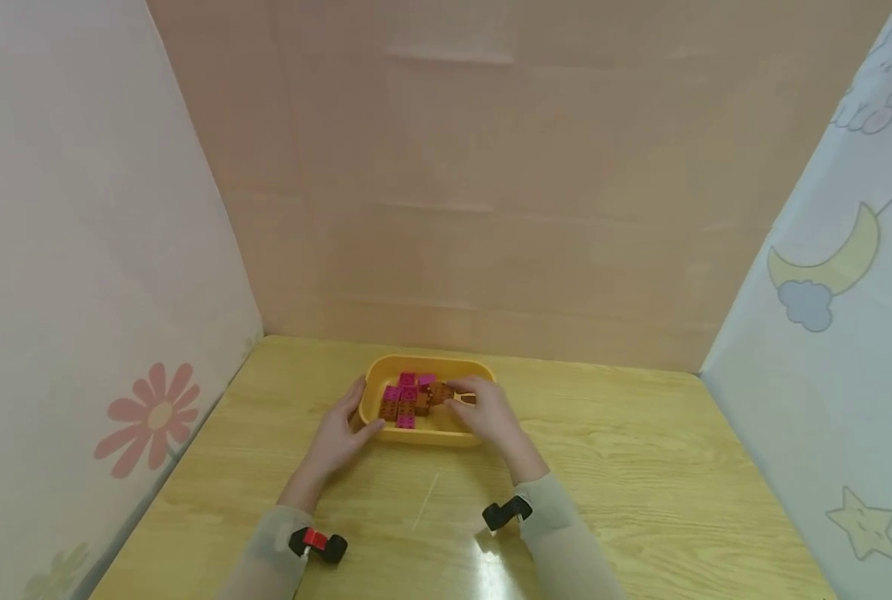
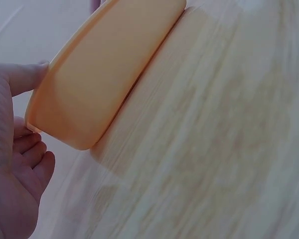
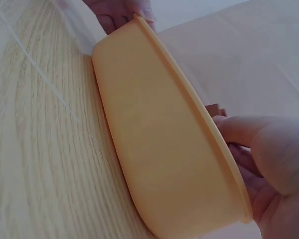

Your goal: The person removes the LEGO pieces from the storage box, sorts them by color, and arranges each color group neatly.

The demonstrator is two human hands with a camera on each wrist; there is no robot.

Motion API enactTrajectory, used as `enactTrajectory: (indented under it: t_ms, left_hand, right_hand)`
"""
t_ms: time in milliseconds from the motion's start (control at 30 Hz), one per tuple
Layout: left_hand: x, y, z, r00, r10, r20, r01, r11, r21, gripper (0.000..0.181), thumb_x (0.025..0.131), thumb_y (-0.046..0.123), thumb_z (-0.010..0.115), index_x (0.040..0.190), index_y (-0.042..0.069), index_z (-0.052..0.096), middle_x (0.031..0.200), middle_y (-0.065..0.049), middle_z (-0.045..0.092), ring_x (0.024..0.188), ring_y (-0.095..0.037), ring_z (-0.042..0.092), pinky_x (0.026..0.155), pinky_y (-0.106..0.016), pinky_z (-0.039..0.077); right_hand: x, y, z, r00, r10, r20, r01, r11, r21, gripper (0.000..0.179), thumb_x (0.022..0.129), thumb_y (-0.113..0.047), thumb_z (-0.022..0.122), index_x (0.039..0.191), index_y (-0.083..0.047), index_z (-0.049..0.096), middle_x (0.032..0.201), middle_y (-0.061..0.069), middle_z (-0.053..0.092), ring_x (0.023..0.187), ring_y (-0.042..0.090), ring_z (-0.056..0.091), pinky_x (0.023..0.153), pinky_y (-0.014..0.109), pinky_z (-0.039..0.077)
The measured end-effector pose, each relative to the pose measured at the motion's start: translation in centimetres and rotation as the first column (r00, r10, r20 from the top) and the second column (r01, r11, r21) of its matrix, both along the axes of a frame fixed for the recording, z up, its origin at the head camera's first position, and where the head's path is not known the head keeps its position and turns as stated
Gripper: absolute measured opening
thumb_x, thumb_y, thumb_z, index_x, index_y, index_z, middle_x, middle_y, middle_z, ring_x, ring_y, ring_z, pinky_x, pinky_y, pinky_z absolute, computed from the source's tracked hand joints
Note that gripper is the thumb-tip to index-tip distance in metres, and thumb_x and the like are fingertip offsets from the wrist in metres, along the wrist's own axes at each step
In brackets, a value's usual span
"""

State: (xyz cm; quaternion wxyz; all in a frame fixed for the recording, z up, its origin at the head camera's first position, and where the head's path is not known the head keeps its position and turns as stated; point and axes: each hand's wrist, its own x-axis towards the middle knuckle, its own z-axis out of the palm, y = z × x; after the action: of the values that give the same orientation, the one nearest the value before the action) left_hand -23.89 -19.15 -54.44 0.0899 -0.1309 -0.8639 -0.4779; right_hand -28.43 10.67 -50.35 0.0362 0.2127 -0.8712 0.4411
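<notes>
A yellow plastic tray (image 1: 434, 437) with rounded corners stands on the table, holding several magenta and brown toy building bricks. My left hand (image 1: 337, 435) grips the tray's left end, its thumb at the near rim and the other fingers around the corner; the left wrist view shows the thumb on the tray's rim (image 2: 62, 55). Over the right half of the tray, my right hand (image 1: 494, 414) pinches a brown building brick (image 1: 441, 393) between thumb and fingers. A bit of that brick (image 3: 217, 108) shows above the rim in the right wrist view. Magenta bricks (image 1: 408, 392) lie left of it.
The wood-grain table (image 1: 603, 467) meets a plain tan backdrop (image 1: 483, 208) behind the tray. Patterned white panels flank it, with a flower (image 1: 159, 415) on the left and a moon (image 1: 836, 258) on the right. Both wrists wear small black cameras.
</notes>
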Motion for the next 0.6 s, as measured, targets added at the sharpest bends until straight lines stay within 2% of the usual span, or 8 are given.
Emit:
enactTrajectory:
  t_ms: [100,167,267,367,467,600]
  left_hand:
    - [0.0,0.0,-0.1,1.0,0.001,-0.001,-0.001,1.0,-0.004,0.09,0.098,0.021,0.08,0.165,-0.007,0.027,0.172,-0.024,0.028,0.158,-0.042,0.027,0.13,-0.056,0.022]
    - [0.0,0.1,-0.1,1.0,0.0,0.0,0.0,1.0,-0.002,0.09,0.098,0.021,0.08,0.165,-0.008,0.026,0.172,-0.024,0.028,0.158,-0.042,0.027,0.13,-0.056,0.022]
    - [0.1,0.1,0.0,1.0,-0.003,0.015,0.003,1.0,0.005,0.09,0.099,0.021,0.08,0.165,-0.008,0.025,0.172,-0.023,0.027,0.158,-0.042,0.026,0.13,-0.056,0.022]
    - [0.0,0.0,-0.1,1.0,0.002,0.027,-0.002,1.0,0.009,0.091,0.099,0.022,0.08,0.165,-0.007,0.025,0.172,-0.023,0.026,0.159,-0.042,0.026,0.13,-0.056,0.022]
    - [-0.1,0.0,-0.1,1.0,0.007,0.026,-0.007,1.0,-0.001,0.091,0.099,0.023,0.079,0.165,-0.007,0.025,0.172,-0.024,0.026,0.158,-0.043,0.026,0.129,-0.057,0.022]
    - [-0.1,0.1,-0.2,1.0,0.006,0.022,-0.006,1.0,-0.013,0.091,0.099,0.023,0.079,0.166,-0.007,0.025,0.172,-0.024,0.026,0.158,-0.044,0.026,0.129,-0.059,0.022]
  right_hand:
    - [0.6,1.0,-0.2,0.998,-0.055,0.002,0.055,0.984,-0.17,0.035,0.099,-0.009,0.078,0.133,-0.002,0.074,0.13,0.014,0.072,0.118,0.031,0.071,0.098,0.039,0.062]
    - [0.9,1.7,-0.5,0.996,-0.084,0.021,0.087,0.955,-0.285,0.036,0.099,-0.007,0.078,0.134,-0.003,0.074,0.131,0.015,0.071,0.119,0.032,0.071,0.097,0.036,0.062]
    - [1.0,2.9,-1.0,0.992,-0.114,0.044,0.122,0.907,-0.402,0.038,0.099,-0.006,0.077,0.137,-0.002,0.072,0.134,0.017,0.069,0.119,0.035,0.071,0.096,0.03,0.062]
    - [1.0,4.0,-1.0,0.991,-0.129,0.041,0.133,0.873,-0.469,0.041,0.1,-0.003,0.075,0.14,0.001,0.069,0.136,0.021,0.066,0.122,0.039,0.069,0.097,0.027,0.06]
    - [1.0,5.1,-0.7,0.989,-0.147,0.021,0.137,0.854,-0.502,0.043,0.101,0.0,0.073,0.142,0.005,0.065,0.138,0.024,0.065,0.126,0.042,0.066,0.099,0.025,0.059]
    - [0.7,6.6,-0.5,0.981,-0.192,0.003,0.168,0.851,-0.498,0.043,0.101,-0.001,0.072,0.143,0.005,0.065,0.139,0.024,0.065,0.128,0.039,0.064,0.1,0.022,0.057]
